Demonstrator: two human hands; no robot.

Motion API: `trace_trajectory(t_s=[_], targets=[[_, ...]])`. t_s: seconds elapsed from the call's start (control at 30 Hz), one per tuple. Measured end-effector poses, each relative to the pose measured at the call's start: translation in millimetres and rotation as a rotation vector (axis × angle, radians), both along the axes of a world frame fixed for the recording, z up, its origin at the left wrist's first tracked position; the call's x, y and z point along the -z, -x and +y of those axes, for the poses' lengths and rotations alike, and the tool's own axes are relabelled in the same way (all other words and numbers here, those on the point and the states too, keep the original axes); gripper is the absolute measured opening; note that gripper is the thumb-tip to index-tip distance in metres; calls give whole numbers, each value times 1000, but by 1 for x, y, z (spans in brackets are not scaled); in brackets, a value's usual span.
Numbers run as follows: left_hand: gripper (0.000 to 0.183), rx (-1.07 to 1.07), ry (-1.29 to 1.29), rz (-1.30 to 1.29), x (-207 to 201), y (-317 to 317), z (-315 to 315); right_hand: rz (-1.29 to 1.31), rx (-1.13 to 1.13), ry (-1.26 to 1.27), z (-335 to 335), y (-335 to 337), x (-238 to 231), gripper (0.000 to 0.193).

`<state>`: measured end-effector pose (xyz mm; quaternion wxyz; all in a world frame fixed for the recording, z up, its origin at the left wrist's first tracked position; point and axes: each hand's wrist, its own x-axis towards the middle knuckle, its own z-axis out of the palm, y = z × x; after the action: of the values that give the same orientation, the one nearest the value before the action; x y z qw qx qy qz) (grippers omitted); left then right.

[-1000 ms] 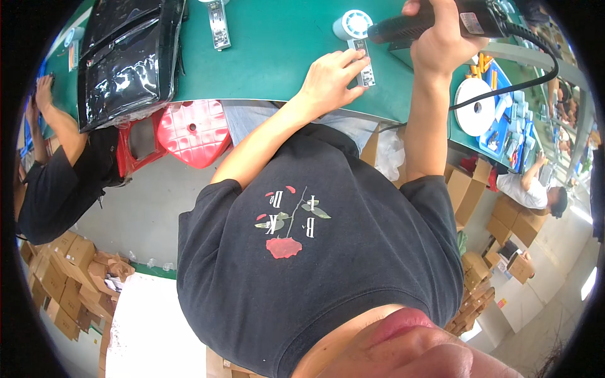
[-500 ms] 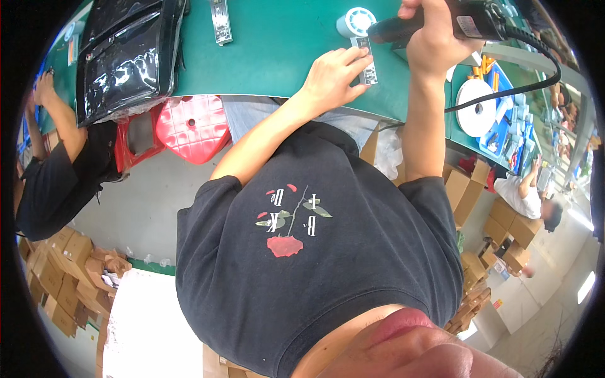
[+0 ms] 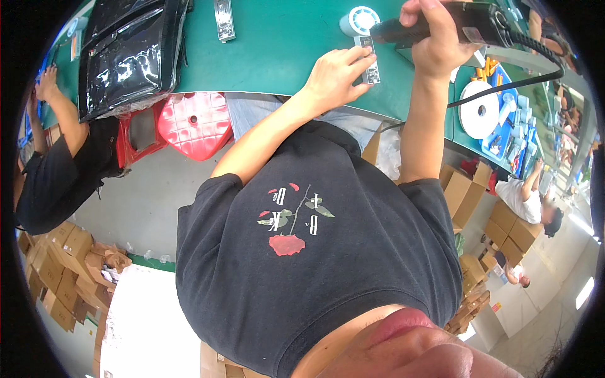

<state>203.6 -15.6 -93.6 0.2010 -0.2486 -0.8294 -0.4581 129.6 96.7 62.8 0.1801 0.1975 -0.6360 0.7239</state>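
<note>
Left side: a glossy black plastic-wrapped bag (image 3: 126,69) is lying on the green desk (image 3: 271,57). A red plastic stool (image 3: 211,129) is standing below the desk edge. Farther along, a slim grey rectangular unit (image 3: 224,24) is lying on the desk. Left hand (image 3: 334,79): fingers curling over and holding a grey rectangular handle piece (image 3: 373,75) on the desk. A pale blue round housing (image 3: 362,22) with slotted face is sitting at its far end. Right hand (image 3: 436,47): fingers wrapping around a thick black handheld tool (image 3: 400,31), tip pointing left beside the housing; contact, can't tell. Black cable (image 3: 532,80) is trailing from it. Right: white disc (image 3: 472,123) is resting beside a blue tray (image 3: 491,142) holding pale blue parts.
</note>
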Motion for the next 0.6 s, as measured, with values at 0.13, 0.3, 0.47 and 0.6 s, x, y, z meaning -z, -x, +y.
trace_trajectory(t_s=[0.13, 0.3, 0.47, 0.6], targets=[[49, -8, 12, -8, 1, -1, 1, 49, -48, -81, 4, -6, 5, 18], [53, 6, -2, -7, -1, -2, 1, -10, -23, -60, -9, -11, 13, 16], [52, 2, 49, -35, -8, -2, -1, 16, 39, -71, -7, -12, 7, 11], [56, 15, 17, 10, -12, -2, -2, 120, 121, -20, 28, -20, -18, 7]])
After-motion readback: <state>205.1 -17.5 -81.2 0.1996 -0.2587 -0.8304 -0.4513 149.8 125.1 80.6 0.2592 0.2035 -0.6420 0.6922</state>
